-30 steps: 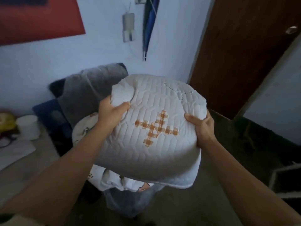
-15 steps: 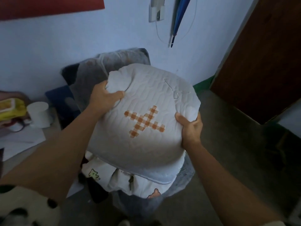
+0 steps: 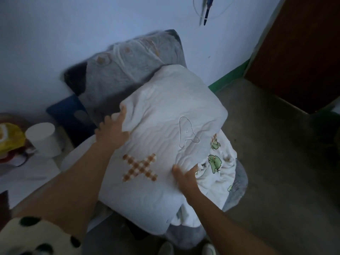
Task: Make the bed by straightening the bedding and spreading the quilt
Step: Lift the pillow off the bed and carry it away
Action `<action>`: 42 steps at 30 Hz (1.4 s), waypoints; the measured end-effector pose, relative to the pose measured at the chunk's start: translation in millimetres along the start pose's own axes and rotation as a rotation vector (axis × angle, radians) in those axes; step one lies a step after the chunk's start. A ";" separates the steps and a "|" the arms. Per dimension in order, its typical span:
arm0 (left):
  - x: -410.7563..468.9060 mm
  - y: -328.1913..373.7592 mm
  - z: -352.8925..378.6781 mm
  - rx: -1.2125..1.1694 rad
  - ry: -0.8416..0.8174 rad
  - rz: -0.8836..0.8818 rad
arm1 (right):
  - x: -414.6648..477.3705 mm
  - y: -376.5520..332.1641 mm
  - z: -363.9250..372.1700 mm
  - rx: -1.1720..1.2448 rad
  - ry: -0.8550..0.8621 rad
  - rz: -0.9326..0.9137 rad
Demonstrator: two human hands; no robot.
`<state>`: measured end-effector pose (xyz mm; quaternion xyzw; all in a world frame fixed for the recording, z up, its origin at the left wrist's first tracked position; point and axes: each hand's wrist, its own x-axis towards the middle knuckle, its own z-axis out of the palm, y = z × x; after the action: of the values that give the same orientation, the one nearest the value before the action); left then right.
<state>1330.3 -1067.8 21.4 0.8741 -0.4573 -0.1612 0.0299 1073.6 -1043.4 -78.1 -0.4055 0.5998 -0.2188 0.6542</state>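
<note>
A white quilted pillow [image 3: 165, 126] with an orange checked cross and an outlined letter A lies on a pile of bedding on a chair. My left hand [image 3: 112, 131] grips its left edge, fingers pressed into the fabric. My right hand [image 3: 185, 178] holds its lower right edge. Under the pillow is a white sheet with green cartoon frogs [image 3: 217, 173]. A grey blanket [image 3: 132, 70] is draped over the chair back behind.
A white cylindrical container [image 3: 43, 138] and a yellow bag [image 3: 9, 137] stand on a surface at the left with white papers [image 3: 27, 179]. A brown door [image 3: 301, 48] is at the right. Bare concrete floor [image 3: 276, 162] spreads right of the chair. My shoes show below.
The pillow has gone down from chest height onto the bedding pile on the chair and tipped flatter, showing the letter A. Both hands followed it down, and the view has dropped.
</note>
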 end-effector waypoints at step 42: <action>-473.1 415.2 78.4 0.022 -0.182 1.605 | -440.7 98.8 -392.8 -0.301 1.179 -0.016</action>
<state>727.5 -918.3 150.4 0.2628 -0.9477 -0.1567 0.0906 594.4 -751.3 130.2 -0.3085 0.8823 -0.3243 0.1456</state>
